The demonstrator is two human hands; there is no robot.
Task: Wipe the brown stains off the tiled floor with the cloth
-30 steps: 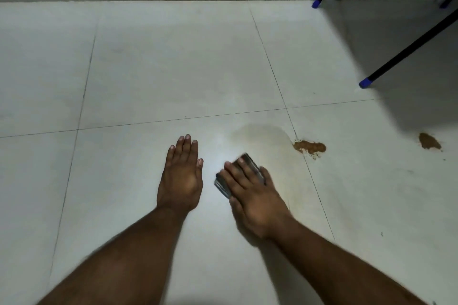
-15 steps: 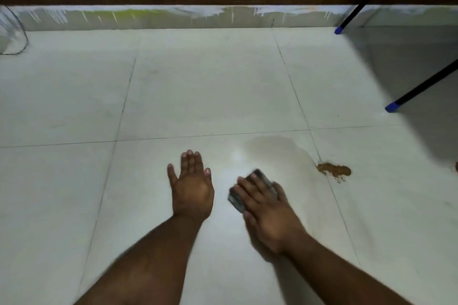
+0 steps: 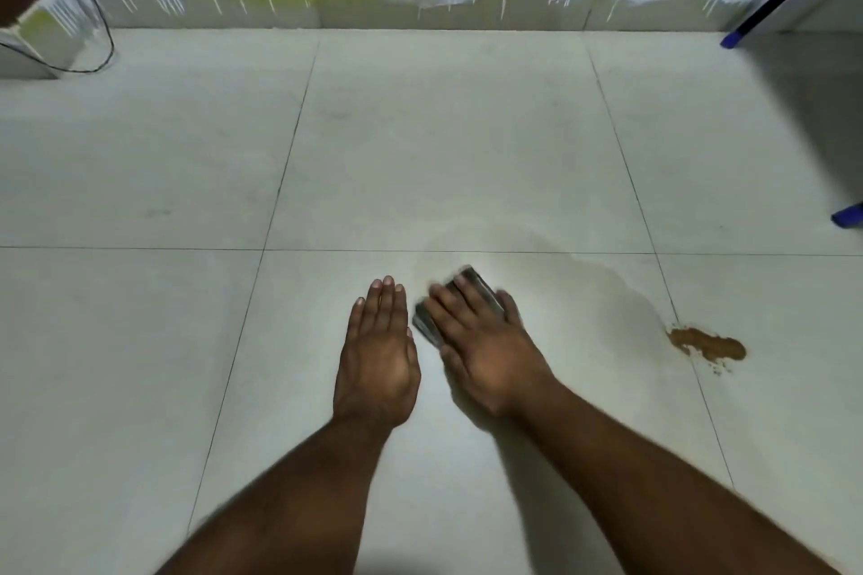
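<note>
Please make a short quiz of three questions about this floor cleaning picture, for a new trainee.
1. True or false: the left hand presses the cloth.
2. Where is the brown stain? A) under the cloth B) right of the right hand, beside a grout line C) at the wall
3. Fill in: the black cable lies at the far ____ corner.

Key: 1 false; 2 B; 3 left

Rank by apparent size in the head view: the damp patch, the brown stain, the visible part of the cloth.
1. Damp patch, clearly the largest.
2. Brown stain and cloth: these look alike. The right hand covers most of the cloth, so I cannot rank them.
</note>
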